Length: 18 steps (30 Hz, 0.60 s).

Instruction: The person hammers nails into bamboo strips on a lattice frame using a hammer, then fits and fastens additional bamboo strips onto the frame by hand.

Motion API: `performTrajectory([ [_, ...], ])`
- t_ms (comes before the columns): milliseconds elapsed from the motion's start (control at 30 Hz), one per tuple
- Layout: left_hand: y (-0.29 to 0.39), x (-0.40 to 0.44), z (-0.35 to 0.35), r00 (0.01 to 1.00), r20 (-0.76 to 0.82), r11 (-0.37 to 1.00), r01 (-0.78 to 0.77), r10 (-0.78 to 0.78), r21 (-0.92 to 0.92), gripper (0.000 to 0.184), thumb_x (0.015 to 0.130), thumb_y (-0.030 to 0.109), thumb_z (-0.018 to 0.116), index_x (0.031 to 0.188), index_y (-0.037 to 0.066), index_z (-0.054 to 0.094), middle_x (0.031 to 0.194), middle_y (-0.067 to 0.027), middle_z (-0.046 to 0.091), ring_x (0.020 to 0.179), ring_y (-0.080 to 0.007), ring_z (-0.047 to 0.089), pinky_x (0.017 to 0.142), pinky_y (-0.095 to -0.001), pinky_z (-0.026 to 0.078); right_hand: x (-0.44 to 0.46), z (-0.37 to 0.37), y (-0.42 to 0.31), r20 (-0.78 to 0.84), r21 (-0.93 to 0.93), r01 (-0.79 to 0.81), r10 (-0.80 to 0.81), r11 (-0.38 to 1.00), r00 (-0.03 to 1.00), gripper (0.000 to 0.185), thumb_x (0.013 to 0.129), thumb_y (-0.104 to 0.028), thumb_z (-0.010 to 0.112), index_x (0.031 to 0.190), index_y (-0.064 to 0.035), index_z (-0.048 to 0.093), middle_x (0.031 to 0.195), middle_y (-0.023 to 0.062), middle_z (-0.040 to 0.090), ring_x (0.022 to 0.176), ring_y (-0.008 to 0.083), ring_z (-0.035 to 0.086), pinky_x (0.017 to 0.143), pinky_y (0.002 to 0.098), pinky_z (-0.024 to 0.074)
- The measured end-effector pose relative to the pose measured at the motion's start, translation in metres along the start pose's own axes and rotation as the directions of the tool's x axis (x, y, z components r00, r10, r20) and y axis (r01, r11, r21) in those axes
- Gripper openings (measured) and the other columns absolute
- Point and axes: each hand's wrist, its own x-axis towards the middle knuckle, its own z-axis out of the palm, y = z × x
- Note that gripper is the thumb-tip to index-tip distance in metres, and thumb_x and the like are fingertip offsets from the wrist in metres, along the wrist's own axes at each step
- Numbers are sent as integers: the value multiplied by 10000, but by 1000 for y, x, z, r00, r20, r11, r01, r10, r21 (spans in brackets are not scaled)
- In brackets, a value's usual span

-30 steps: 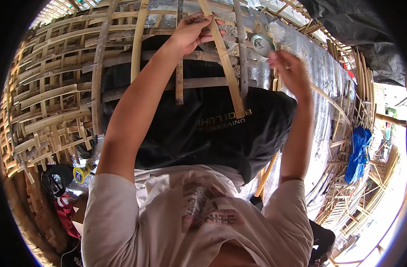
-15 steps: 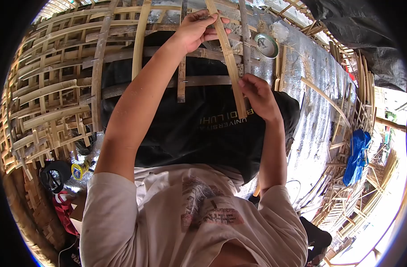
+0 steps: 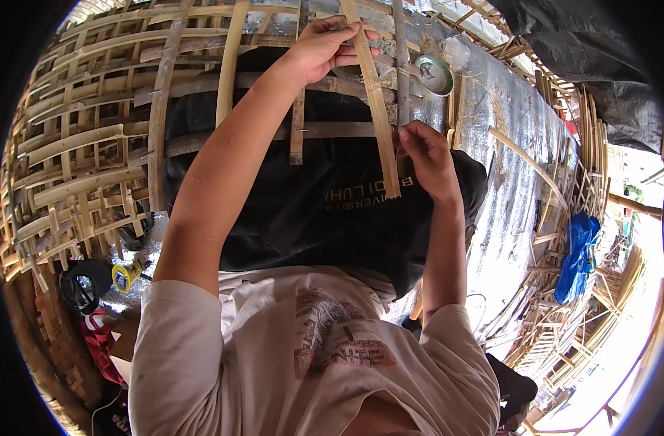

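A pale split-bamboo strip lies lengthwise over a lattice of darker bamboo slats. My left hand grips its far part, thumb on top and fingers spread beneath. My right hand is beside the strip's near part, thumb and forefinger closed together by a dark crosspiece; whatever they pinch is too small to make out. Just right of the strip runs a dark lengthwise slat. Under the near end of the lattice, black cloth with printed lettering covers my lap.
A round metal dish sits right of the lattice on silvery sheeting. A loose bamboo strip lies further right, with blue plastic beyond. At left are woven bamboo, a yellow roll and a round black object.
My right fingers have shifted slightly right, from against the strip to just beside it. The strip's near end has moved very little; my left hand keeps its grip.
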Motion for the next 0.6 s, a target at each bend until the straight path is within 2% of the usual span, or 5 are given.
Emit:
performTrajectory([
  [67, 1, 0, 0, 1000, 0, 1000, 1, -1, 17, 277, 1055, 165, 534, 1236, -36, 593, 1217, -175, 692, 1072, -336, 710, 919, -390, 628, 0, -4, -2, -20, -54, 16, -17, 998, 1000, 198, 1023, -162, 623, 944, 19, 646, 815, 34, 674, 793, 65, 615, 692, 261, 506],
  [167, 2, -1, 1, 998, 26, 998, 51, -52, 39, 286, 1057, 175, 532, 1240, -36, 591, 1224, -176, 691, 1070, -340, 711, 921, -392, 626, 3, -14, 0, -80, -244, 96, -119, 965, 990, 154, 992, -115, 648, 927, 25, 640, 823, 65, 677, 767, 105, 640, 667, 281, 516],
  [267, 0, -1, 2, 996, 74, 994, 51, -58, 94, 295, 1057, 182, 533, 1265, -22, 579, 1229, -181, 690, 1069, -340, 713, 923, -399, 623, 5, -23, -12, -70, -434, 174, -226, 884, 972, 84, 945, -54, 669, 921, 23, 644, 855, 95, 682, 745, 185, 661, 655, 305, 526],
  [367, -1, -1, 1, 988, 130, 993, 77, -89, 93, 308, 1055, 186, 540, 1295, -7, 562, 1226, -186, 690, 1070, -334, 713, 924, -407, 619, 9, -30, -18, -47, -459, 261, -317, 849, 947, 46, 923, -25, 669, 927, 18, 653, 888, 108, 690, 749, 251, 667, 651, 318, 530],
  [600, 1, -3, 5, 981, 133, 979, 122, -144, 164, 305, 1059, 199, 535, 1297, 11, 564, 1227, -165, 695, 1070, -310, 717, 934, -413, 609, 19, -32, -22, -89, -517, 300, -399, 801, 913, 50, 924, -32, 670, 928, 16, 657, 904, 119, 695, 771, 264, 681, 659, 333, 535],
])
